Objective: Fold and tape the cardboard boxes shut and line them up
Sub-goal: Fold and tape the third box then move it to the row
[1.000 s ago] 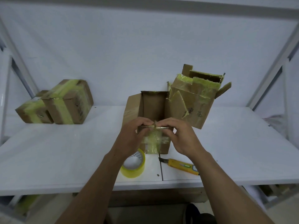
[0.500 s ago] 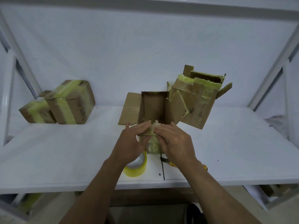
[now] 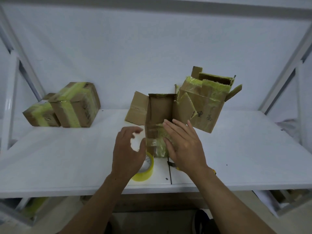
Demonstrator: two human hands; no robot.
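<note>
A small open cardboard box [image 3: 159,114] stands mid-table with its flaps up and yellowish tape on its near face. My right hand [image 3: 184,146] lies flat with straight fingers against that taped face. My left hand [image 3: 129,149] hovers just left of the box, fingers loosely curved, holding nothing. A roll of yellow tape [image 3: 146,171] lies on the table under my left hand, partly hidden. A larger open box [image 3: 206,105] with tape remnants leans behind on the right. Two taped boxes, a large one [image 3: 76,105] and a small one [image 3: 40,114], sit side by side at the far left.
A yellow utility knife [image 3: 173,165] lies on the white table [image 3: 67,157] beneath my right wrist, mostly hidden. A white metal frame surrounds the table, with slanted struts at both sides. The table's front edge is close to me.
Both hands let go of the box's near top edge. My right hand flattened and slid down the taped face; my left hand moved off to the left. The left flap swung outward.
</note>
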